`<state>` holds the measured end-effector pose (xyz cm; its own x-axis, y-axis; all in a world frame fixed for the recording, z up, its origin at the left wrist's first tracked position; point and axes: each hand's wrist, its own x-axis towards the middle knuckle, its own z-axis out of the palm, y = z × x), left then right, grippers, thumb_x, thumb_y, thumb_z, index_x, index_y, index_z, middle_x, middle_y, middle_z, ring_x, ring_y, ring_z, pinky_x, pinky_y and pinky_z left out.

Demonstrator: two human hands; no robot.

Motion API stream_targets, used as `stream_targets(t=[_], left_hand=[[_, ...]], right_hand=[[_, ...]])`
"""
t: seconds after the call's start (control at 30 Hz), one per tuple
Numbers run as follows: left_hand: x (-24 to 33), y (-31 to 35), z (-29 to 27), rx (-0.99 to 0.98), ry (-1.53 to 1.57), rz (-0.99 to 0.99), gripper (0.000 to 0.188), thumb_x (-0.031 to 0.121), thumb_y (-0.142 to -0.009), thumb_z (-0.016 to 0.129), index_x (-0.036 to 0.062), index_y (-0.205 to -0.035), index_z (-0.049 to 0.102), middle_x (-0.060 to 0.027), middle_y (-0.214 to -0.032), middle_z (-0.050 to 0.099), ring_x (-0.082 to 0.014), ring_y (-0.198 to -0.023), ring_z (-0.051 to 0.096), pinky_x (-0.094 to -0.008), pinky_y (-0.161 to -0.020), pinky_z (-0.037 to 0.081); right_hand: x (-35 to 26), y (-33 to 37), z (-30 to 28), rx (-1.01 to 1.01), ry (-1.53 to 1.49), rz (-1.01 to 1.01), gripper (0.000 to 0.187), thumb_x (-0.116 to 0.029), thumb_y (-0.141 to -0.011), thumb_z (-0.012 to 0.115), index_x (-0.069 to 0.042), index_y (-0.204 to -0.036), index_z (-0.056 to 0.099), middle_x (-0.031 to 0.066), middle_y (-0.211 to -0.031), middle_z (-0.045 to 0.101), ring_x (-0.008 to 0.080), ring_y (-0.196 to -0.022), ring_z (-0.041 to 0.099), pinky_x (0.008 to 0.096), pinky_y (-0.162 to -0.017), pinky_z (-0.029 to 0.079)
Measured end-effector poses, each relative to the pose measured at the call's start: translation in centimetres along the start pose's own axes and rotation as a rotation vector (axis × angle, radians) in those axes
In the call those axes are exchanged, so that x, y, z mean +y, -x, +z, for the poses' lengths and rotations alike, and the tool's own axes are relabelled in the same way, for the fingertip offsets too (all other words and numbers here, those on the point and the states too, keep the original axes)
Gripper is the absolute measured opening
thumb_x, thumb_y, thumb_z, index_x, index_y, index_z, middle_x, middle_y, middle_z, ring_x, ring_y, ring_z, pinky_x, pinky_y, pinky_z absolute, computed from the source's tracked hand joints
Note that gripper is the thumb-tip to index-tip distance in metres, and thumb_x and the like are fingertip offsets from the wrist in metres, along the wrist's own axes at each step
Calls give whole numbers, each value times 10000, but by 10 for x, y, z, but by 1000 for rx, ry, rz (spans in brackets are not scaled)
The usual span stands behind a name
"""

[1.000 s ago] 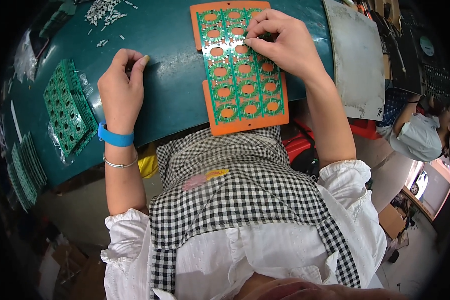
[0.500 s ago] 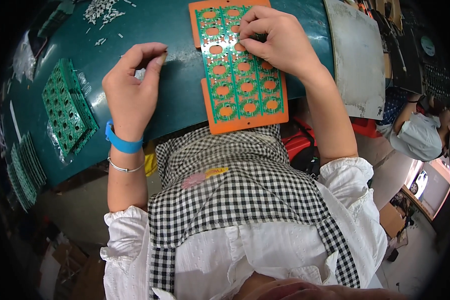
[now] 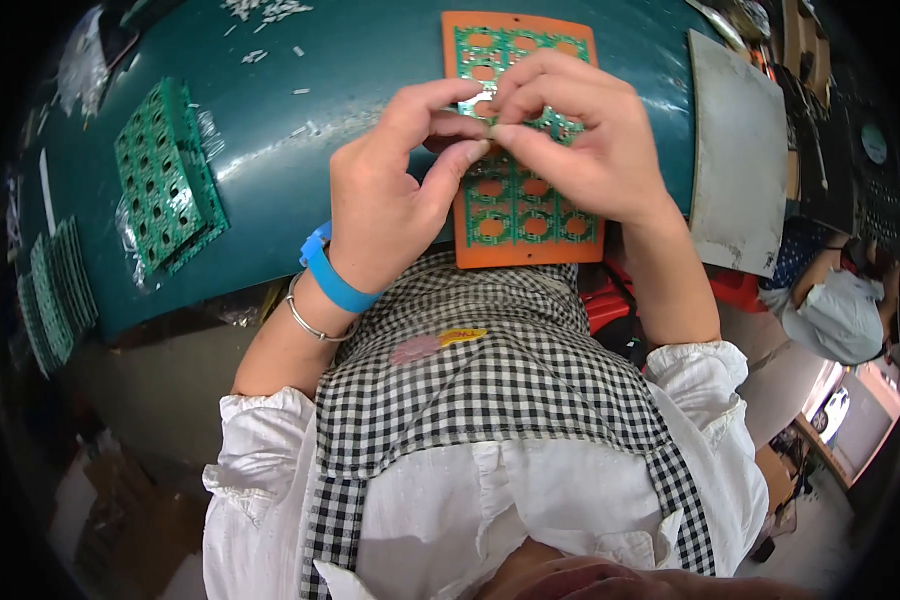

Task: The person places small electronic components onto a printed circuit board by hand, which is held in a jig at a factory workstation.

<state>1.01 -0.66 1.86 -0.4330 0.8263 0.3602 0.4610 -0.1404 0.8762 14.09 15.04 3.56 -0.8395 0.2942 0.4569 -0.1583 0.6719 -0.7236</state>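
Note:
A green circuit board panel (image 3: 533, 228) with rows of oval cutouts lies on an orange carrier plate (image 3: 530, 257) at the bench's near edge. Over the panel's middle, my two hands meet at the fingertips. My left hand (image 3: 395, 170) is closed in a pinch, thumb against fingers. Opposite it, my right hand (image 3: 600, 130) also pinches, its thumb tip touching the left fingertips. Whatever lies between them is too small to make out. Both hands cover part of the panel.
Stacked green panels (image 3: 165, 180) lie on the green bench (image 3: 280, 190) at left, with another stack (image 3: 58, 290) beyond. Small white pieces (image 3: 270, 10) are scattered at the far side. A grey board (image 3: 735, 160) lies on the right; another person (image 3: 830, 310) is at far right.
My left hand has come right, from beside the panel to over its middle, and now meets my right hand. The whole view has shifted, so bench items appear further right.

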Motion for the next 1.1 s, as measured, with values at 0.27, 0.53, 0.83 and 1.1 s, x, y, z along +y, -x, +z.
stream_targets(t=[0.27, 0.53, 0.83, 1.1], left_hand=[[-57, 5, -86, 13, -697, -171, 201, 83, -744, 796, 43, -907, 684, -91, -867, 637, -281, -838, 601, -366, -764, 485], [-74, -17, -74, -98, -716, -12, 124, 82, -794, 747, 42, -847, 642, -61, -808, 619, -268, -783, 563, -366, -700, 449], [-52, -37, -54, -70, -444, -302, 118, 99, -883, 734, 6, -891, 662, -40, -777, 660, -96, -660, 550, -245, -610, 446], [-51, -30, -48, -32, -240, -276, 97, 49, -857, 742, -1, -930, 704, -31, -811, 697, -84, -718, 609, -231, -677, 497]], right_hand=[[54, 11, -32, 3, 118, 298, 76, -18, -789, 736, 18, -827, 681, 7, -962, 644, 62, -692, 544, 220, -617, 460], [67, 11, -33, -14, 86, 382, 58, -43, -810, 748, -6, -828, 708, -4, -963, 642, 56, -655, 515, 219, -585, 440], [67, 5, -32, 0, 210, 360, 93, -79, -805, 773, -13, -840, 718, -20, -942, 651, 53, -647, 505, 221, -570, 424], [64, 7, -31, -23, 212, 346, 92, -86, -809, 774, -18, -841, 722, -16, -944, 651, 68, -688, 571, 222, -596, 462]])
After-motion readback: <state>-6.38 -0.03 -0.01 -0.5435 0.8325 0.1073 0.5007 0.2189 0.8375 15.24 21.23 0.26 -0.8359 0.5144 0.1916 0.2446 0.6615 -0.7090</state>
